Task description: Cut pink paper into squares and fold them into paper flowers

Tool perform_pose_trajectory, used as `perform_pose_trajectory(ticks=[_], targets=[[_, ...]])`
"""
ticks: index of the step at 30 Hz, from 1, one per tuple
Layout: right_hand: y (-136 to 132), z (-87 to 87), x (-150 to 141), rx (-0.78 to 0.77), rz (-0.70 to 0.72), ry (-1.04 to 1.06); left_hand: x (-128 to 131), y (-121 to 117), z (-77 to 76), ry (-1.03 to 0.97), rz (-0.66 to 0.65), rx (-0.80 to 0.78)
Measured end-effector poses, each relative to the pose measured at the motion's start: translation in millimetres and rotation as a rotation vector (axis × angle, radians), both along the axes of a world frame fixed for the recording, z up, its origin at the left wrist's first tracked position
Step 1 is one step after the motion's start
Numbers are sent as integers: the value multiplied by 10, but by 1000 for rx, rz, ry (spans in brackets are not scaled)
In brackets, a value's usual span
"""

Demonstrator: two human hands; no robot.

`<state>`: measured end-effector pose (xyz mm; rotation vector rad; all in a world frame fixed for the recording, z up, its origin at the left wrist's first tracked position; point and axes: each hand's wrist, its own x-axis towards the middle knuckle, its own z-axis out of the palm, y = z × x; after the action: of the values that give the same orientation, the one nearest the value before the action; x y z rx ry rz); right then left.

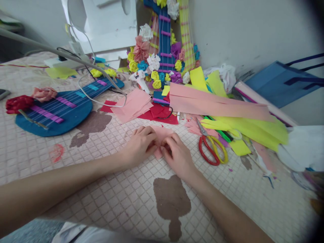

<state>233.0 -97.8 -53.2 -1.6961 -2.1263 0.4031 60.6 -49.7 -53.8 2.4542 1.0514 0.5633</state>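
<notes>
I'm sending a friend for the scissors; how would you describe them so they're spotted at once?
On the grid-patterned tabletop, find the right hand pinching pink paper, then look to its right. The scissors lie there, one handle loop red, the other yellow, unlike the flat yellow paper strips beside them.

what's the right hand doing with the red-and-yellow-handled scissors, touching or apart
Apart. The head view shows a strip of patterned tabletop between the right hand and the scissors, which lie beyond it toward the right.
</notes>
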Motion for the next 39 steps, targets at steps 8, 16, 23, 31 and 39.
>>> perform_pose_trajectory(ticks=[8, 16, 23, 31, 39], targets=[[-25, 14, 39, -11, 77, 28, -33, -5, 19, 10, -50, 18], [-30, 61, 66, -68, 111, 37, -63, -4, 52, 48, -100, 9], [-41, 119, 100, -99, 164, 77, -104, 5, 76, 48, -156, -27], [-48, -2, -5, 7, 31, -23, -120, 48, 89, 54, -159, -59], [-44, -6, -20, 9, 23, -33, -93, 93, 8, -18, -111, -48]])
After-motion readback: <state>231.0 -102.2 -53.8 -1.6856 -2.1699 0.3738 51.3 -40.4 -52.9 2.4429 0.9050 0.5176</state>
